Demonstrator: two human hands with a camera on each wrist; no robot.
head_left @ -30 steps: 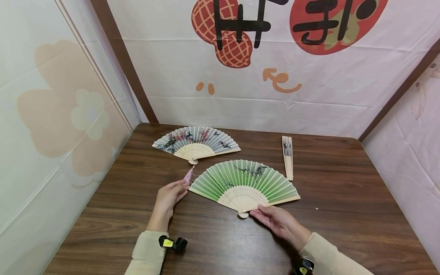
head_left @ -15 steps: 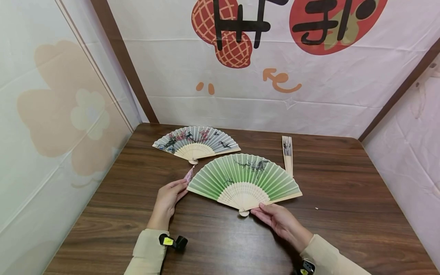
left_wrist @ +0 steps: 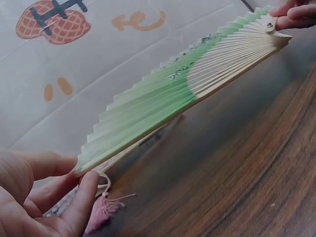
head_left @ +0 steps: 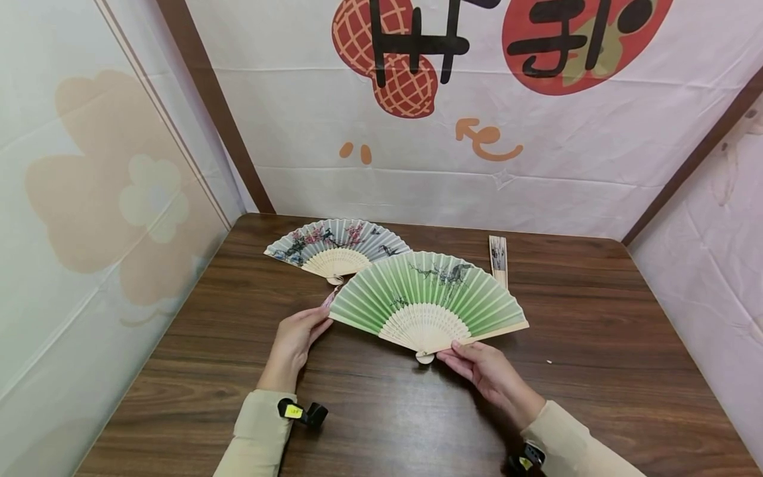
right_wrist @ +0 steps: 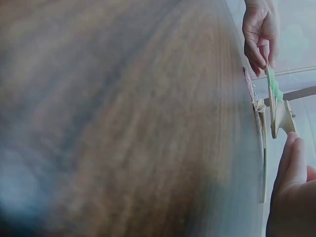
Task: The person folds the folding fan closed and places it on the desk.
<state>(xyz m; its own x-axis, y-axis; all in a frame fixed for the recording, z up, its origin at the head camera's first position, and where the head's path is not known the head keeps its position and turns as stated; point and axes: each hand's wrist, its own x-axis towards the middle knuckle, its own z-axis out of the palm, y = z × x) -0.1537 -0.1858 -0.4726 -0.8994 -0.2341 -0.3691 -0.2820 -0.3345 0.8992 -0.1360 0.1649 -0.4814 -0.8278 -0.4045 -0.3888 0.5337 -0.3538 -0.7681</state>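
A green folding fan [head_left: 426, 291], spread wide, is held above the table between both hands. My left hand [head_left: 298, 338] pinches the tip of its left end rib, as the left wrist view confirms at the green folding fan [left_wrist: 148, 118]. On the other side my right hand [head_left: 491, 374] grips the right end rib near the pivot. Behind it a grey folding fan with painted blossoms [head_left: 340, 248] lies spread on the table, partly covered by the green one. Its pink tassel [left_wrist: 104, 211] hangs just beyond my left fingers.
A closed folding fan [head_left: 498, 258] lies at the back right, its lower end hidden behind the green fan. A tiny white speck [head_left: 549, 362] is on the brown table [head_left: 614, 397]. Printed cloth walls [head_left: 286, 132] stand at the back and sides.
Both hands have raised the green folding fan and moved it slightly away from me. It now overlaps the grey fan and the closed fan, which stay in place.
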